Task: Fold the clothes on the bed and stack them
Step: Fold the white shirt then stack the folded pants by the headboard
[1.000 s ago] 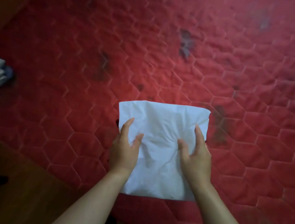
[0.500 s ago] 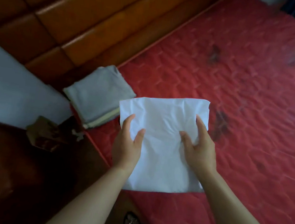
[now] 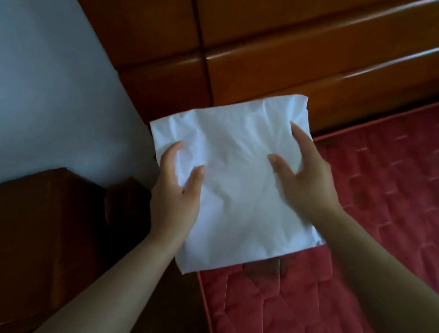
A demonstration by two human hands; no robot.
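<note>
Glossy wooden headboard [image 3: 282,49], pale wall [image 3: 30,74], dark nightstand [image 3: 10,237]

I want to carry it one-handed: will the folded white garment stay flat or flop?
Probably floppy: the folded white garment is wrinkled, and both the left hand and right hand grip it from opposite sides. Likely light: it looks thin, and loose pinches hold it. One-handed, the free side may sag.

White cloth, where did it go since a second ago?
The left hand and right hand carried the white cloth left, from mid-bed to the red mattress corner by the headboard. The grey pile is hidden now. Their grip stayed the same.
</note>
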